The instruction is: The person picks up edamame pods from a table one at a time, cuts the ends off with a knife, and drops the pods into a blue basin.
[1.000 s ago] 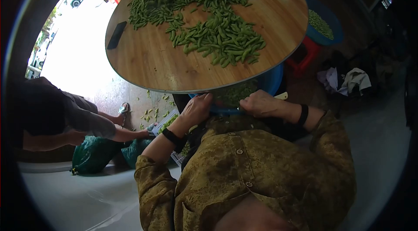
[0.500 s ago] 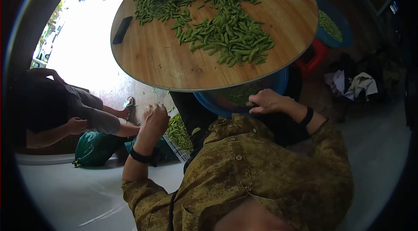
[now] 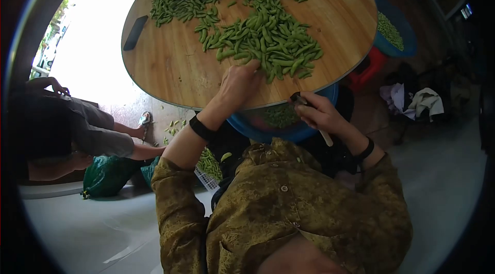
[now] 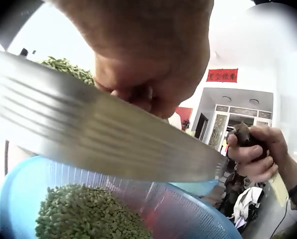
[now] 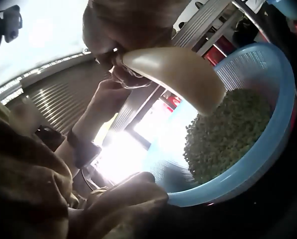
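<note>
My left hand reaches over the near edge of the round wooden table, its fingertips right at the front of the heap of green soybean pods. Its fingers look curled in the left wrist view; I cannot tell whether they pinch a pod. Just outside the table edge, my right hand grips a tool with a pale handle and a dark head. Below both hands stands a blue perforated basin, partly under the table, holding shelled green beans.
A dark flat object lies at the table's left. Pods fill a white crate on the floor beside my left leg. Another person's legs and a green sack are farther left. A second blue basin stands at the right.
My left hand has gone from the basin out left over the crate, then up to the pods on the table. My right hand has risen slightly with the tool, staying near the basin.
</note>
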A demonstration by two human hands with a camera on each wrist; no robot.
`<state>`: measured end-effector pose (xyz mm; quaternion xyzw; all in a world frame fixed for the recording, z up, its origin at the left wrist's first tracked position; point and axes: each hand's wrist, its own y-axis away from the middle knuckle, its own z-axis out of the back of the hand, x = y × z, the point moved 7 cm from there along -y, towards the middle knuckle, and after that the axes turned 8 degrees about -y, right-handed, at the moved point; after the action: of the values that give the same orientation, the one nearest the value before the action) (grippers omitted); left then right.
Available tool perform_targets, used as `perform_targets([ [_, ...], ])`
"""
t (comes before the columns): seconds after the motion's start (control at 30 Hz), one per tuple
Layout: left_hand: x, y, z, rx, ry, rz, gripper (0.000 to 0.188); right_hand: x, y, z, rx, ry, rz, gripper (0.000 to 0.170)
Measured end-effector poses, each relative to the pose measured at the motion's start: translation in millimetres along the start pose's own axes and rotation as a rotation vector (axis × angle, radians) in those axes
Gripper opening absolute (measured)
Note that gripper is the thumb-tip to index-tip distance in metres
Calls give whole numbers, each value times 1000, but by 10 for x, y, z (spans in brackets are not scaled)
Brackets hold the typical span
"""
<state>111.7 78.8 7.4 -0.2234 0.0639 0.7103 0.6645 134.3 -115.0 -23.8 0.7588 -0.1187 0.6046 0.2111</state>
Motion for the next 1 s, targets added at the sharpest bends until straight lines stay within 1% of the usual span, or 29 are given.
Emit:
perform_targets([
  [0.03,49,34,49,-74,45,24,15,-5,-25,1,5,-3,2,17],
  [0.07,100,63,100,-146,89,44,15,-8,-47,3,1,-73,11,15],
  [0.1,138,77,99,-142,83,41,15,-6,-61,7,-6,-145,20,15],
  [0.17,321,102,22,-69,389,212,17,69,-145,-63,0,-204,37,15],
  [0.2,255,98,71,-72,385,206,17,122,-201,-109,11,-255,50,16],
  [0.27,78,138,101,-39,833,214,15,169,-303,-201,42,-248,55,17],
  [0.3,-5,161,150,-40,826,204,15,185,-345,-251,71,-242,54,17],
  [0.37,-118,220,166,-13,936,250,12,198,-404,-276,74,-271,48,16],
  [0.43,-173,277,160,13,967,239,12,188,-435,-307,74,-303,33,16],
  [0.53,-231,356,103,41,1047,239,17,184,-440,-317,43,-359,55,14],
  [0.6,-185,395,73,-78,930,223,7,218,-419,-359,104,-227,103,13],
  [0.63,-201,411,60,-83,934,219,7,238,-407,-377,104,-220,103,13],
  [0.7,-306,434,263,-275,568,41,7,386,-385,-408,66,-124,219,16],
  [0.73,-315,431,289,-283,568,40,7,424,-388,-419,70,-118,221,16],
  [0.8,-301,418,282,-226,717,105,11,466,-401,-430,73,-129,196,16],
  [0.83,-315,420,328,-231,716,103,11,479,-404,-423,76,-125,198,16],
  [0.9,-294,425,227,-58,1087,267,12,469,-398,-431,148,-152,162,26],
  [0.93,-300,436,238,-62,1088,267,12,474,-387,-440,150,-149,161,26],
  [1.0,-352,458,205,-3,1190,247,14,464,-345,-452,136,-327,112,38],
])
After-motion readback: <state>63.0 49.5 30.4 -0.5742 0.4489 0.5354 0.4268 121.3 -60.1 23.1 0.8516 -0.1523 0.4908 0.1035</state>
